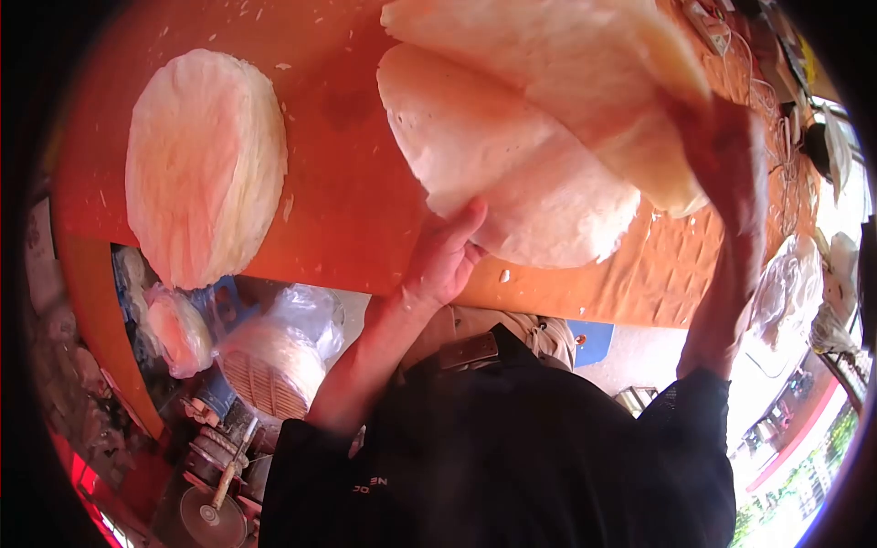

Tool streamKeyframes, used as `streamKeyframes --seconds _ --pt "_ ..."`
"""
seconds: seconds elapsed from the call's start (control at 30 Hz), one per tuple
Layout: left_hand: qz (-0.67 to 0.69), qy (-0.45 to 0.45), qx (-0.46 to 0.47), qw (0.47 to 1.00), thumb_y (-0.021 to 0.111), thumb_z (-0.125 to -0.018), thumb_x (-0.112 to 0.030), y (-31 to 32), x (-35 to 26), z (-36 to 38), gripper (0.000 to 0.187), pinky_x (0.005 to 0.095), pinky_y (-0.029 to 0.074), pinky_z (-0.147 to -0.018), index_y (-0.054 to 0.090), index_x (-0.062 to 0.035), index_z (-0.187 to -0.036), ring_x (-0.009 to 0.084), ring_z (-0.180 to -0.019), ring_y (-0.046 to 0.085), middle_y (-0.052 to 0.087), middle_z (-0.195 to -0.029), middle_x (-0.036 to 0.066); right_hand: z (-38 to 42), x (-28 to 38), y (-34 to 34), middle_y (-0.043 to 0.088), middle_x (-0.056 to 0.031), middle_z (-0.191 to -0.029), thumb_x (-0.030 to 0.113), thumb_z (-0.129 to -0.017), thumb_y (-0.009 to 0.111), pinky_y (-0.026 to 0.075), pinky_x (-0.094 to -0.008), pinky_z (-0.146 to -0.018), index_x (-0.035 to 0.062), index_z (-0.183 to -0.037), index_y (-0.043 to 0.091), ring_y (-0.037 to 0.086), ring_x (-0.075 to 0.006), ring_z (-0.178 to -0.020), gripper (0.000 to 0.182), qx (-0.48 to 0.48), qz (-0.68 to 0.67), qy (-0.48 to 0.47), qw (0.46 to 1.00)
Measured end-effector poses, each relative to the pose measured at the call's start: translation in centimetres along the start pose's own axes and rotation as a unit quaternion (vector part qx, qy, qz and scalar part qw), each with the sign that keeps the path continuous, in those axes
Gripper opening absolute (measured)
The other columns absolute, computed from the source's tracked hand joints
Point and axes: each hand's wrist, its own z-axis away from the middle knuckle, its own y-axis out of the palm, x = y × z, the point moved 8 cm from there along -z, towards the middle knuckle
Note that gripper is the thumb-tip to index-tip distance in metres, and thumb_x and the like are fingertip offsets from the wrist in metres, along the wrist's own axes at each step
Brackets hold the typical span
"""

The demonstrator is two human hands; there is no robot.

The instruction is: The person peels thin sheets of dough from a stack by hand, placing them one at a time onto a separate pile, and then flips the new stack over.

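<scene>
Two thin, pale, round flatbread-like sheets lie partly over each other in front of me. My left hand [454, 248] pinches the near edge of the lower sheet [512, 164], with its thumb on top and fingers curled beneath. At the right edge of the upper sheet [566, 64], which looks lifted and bent, is my right hand [722, 151]. It is smeared by motion and its fingertips are hidden, but it seems to grip that edge. A thick stack of similar round sheets [206, 169] rests on the table to the left.
The orange-brown table [338, 192] carries scattered crumbs. Below its front edge are a woven basket [269, 374] with clear plastic and a bagged stack of sheets [178, 333]. Cords and a power strip [708, 23] lie far right, near a clear plastic bag [787, 283].
</scene>
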Motion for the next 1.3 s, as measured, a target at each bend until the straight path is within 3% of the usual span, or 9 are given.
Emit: streamKeyframes --seconds 0.07,0.13,0.17,0.4,0.77,1.07,1.1,1.23,1.3 --pt "-0.010 0.018 -0.045 0.999 0.060 -0.096 -0.019 -2.5 0.5 0.7 0.047 0.0438 0.046 -0.102 0.042 -0.0075 -0.138 0.0223 -0.124 0.052 0.053 -0.134 0.007 -2.4 -3.7 -3.0 0.064 -0.0042 -0.064 0.034 -0.090 0.068 0.045 -0.0300 -0.058 0.0000 -0.089 0.071 0.052 -0.0072 -0.061 0.034 -0.027 0.088 0.089 0.992" --pt "-0.018 0.008 -0.070 0.997 0.057 -0.097 -0.020 -5.3 1.4 1.4 0.048 0.0457 0.046 -0.102 0.039 -0.0067 -0.139 0.0231 -0.125 0.050 0.050 -0.136 0.008 -4.7 -5.2 -7.0 0.069 -0.0083 -0.084 0.036 -0.089 0.068 0.047 -0.0287 -0.076 0.0031 -0.107 0.069 0.056 -0.0092 -0.078 0.038 -0.123 -0.031 -0.038 0.991" --pt "-0.021 0.008 -0.078 0.997 0.056 -0.097 -0.020 -6.0 1.4 1.8 0.048 0.0459 0.046 -0.102 0.038 -0.0068 -0.140 0.0233 -0.126 0.050 0.050 -0.137 0.008 -6.8 -7.8 -9.5 0.070 -0.0113 -0.097 0.035 -0.091 0.067 0.049 -0.0304 -0.081 0.0057 -0.116 0.066 0.060 -0.0112 -0.083 0.038 -0.064 0.186 0.108 0.975" --pt "-0.027 0.021 -0.124 0.992 0.053 -0.097 -0.016 -7.7 0.2 3.4 0.041 0.0463 0.046 -0.101 0.043 -0.0047 -0.135 0.0246 -0.120 0.054 0.052 -0.133 0.009 -4.4 -2.2 -16.0 0.069 -0.0107 -0.092 0.021 -0.087 0.066 0.051 -0.0329 -0.075 0.0068 -0.106 0.067 0.063 -0.0187 -0.080 0.025 -0.166 0.275 -0.014 0.947" --pt "-0.011 0.032 -0.060 0.998 0.042 -0.101 -0.036 -7.8 0.4 5.4 0.042 0.0399 0.047 -0.093 0.048 -0.0075 -0.131 0.0219 -0.115 0.057 0.059 -0.126 0.008 12.1 12.3 16.6 0.058 -0.0157 -0.072 0.004 -0.069 0.057 0.048 -0.0413 -0.057 0.0025 -0.075 0.056 0.061 -0.0311 -0.067 0.007 0.193 -0.040 -0.265 0.944" --pt "0.008 0.102 -0.138 0.985 0.059 -0.094 -0.021 -7.8 -2.2 4.7 0.047 0.0381 0.044 -0.099 0.045 -0.0010 -0.134 0.0227 -0.118 0.054 0.056 -0.128 0.010 13.7 13.6 15.2 0.058 -0.0141 -0.079 0.034 -0.079 0.069 0.048 -0.0418 -0.072 -0.0024 -0.097 0.063 0.059 -0.0309 -0.080 0.041 0.168 -0.151 -0.268 0.936" --pt "-0.028 0.116 -0.150 0.982 0.060 -0.092 -0.017 -8.1 -2.4 4.7 0.046 0.0367 0.044 -0.099 0.046 -0.0003 -0.133 0.0218 -0.117 0.054 0.056 -0.128 0.010 12.8 11.5 14.7 0.060 -0.0165 -0.090 0.049 -0.077 0.071 0.049 -0.0435 -0.077 -0.0017 -0.111 0.061 0.059 -0.0338 -0.087 0.061 0.179 -0.195 -0.220 0.939" --pt "-0.076 0.150 -0.174 0.970 0.063 -0.086 -0.004 -9.2 -2.9 4.4 0.043 0.0326 0.043 -0.098 0.051 0.0023 -0.127 0.0187 -0.112 0.056 0.058 -0.123 0.010 5.3 -1.3 9.0 0.064 -0.0182 -0.105 0.024 -0.080 0.074 0.051 -0.0401 -0.079 0.0001 -0.115 0.062 0.061 -0.0357 -0.094 0.044 -0.159 -0.018 -0.072 0.984" --pt "-0.105 0.166 -0.186 0.963 0.063 -0.084 -0.002 -9.2 -3.5 4.7 0.045 0.0325 0.042 -0.099 0.051 0.0027 -0.127 0.0188 -0.111 0.057 0.059 -0.122 0.010 3.6 -11.1 10.9 0.069 -0.0183 -0.099 0.030 -0.086 0.069 0.051 -0.0349 -0.078 -0.0022 -0.119 0.062 0.068 -0.0258 -0.084 0.046 -0.132 -0.169 0.157 0.964"
